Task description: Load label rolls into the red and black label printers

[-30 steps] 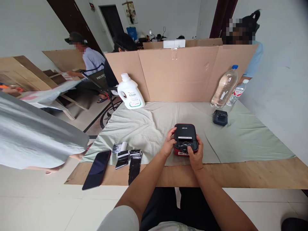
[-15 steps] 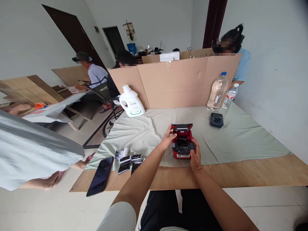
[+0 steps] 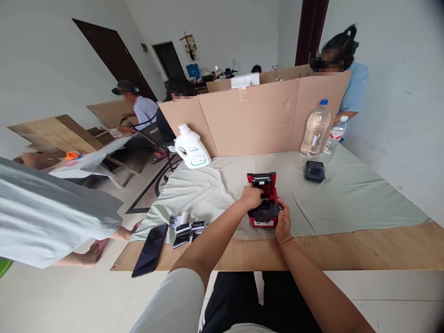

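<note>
A small red and black label printer sits on the cloth in front of me with its lid tipped up. My left hand reaches over its left side into the bay under the raised lid. The fingertips are hidden in there, so I cannot see what they touch. Along the right side of the body, my right hand grips the printer, fingers behind and thumb toward the front. To the left lie shiny black film rolls and a white roll with crumpled black-and-white film beside it.
A dark phone lies at the table's front left. White jug, large water bottle, small bottle and black box-like device stand toward the back. Cardboard walls the far edge. People are beyond and at left.
My left hand has moved from the printer's left edge into its open bay. The lid is tilted further back. My right hand stays on the right side. The view has shifted slightly.
</note>
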`<state>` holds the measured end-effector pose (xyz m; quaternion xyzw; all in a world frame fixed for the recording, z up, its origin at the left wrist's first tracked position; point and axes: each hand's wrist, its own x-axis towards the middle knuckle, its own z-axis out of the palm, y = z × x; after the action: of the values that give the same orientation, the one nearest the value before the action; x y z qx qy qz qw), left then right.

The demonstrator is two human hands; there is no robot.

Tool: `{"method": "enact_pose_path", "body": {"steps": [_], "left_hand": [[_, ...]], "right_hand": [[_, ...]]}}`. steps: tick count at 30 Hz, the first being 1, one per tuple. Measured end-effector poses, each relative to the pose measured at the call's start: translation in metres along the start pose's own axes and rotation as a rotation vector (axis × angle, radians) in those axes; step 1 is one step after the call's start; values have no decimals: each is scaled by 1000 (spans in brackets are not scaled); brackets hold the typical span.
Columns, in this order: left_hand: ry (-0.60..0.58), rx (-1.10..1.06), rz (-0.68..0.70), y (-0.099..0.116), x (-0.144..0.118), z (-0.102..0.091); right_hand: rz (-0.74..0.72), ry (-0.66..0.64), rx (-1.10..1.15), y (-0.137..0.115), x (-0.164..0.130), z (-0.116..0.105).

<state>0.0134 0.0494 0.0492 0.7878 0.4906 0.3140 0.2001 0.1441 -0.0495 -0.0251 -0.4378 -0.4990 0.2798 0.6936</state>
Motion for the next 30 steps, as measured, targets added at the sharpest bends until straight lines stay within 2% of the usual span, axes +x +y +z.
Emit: {"method": "enact_pose_path", "body": {"steps": [2, 5, 7, 10, 13, 15, 17, 19, 21, 22, 24, 27, 30], "left_hand": [[-156, 205, -57, 9, 6, 1], [-477, 572, -186, 32, 10, -4], [-574, 694, -207, 47, 10, -10], [-544, 671, -209, 58, 7, -19], [-406, 506, -233, 56, 1, -24], [-295, 295, -271, 50, -6, -26], [-197, -46, -312, 41, -17, -33], [-140, -471, -349, 27, -33, -49], [-150, -827, -406, 9, -54, -76], [-172, -933, -452, -2, -65, -93], [-203, -965, -576, -28, -87, -132], [-158, -794, -764, -71, -113, -182], [-129, -479, -889, -108, -128, -203]], "right_hand": [[0, 4, 5, 2, 0, 0], [-10, 6, 21, 5, 0, 0], [-12, 2, 19, 7, 1, -1], [-19, -3, 1, 7, 1, -2], [-33, -5, -16, 7, 1, -3], [-39, -2, -18, 7, 2, -4], [-26, -1, 1, 8, 2, -4], [-6, -5, 10, 8, 1, -4], [6, -4, 9, 8, 1, -4], [9, -4, 7, 8, 1, -4], [12, -1, 11, 8, 1, -3], [13, 10, 15, 7, 1, -2], [24, 12, 37, 6, 1, -2]]}}
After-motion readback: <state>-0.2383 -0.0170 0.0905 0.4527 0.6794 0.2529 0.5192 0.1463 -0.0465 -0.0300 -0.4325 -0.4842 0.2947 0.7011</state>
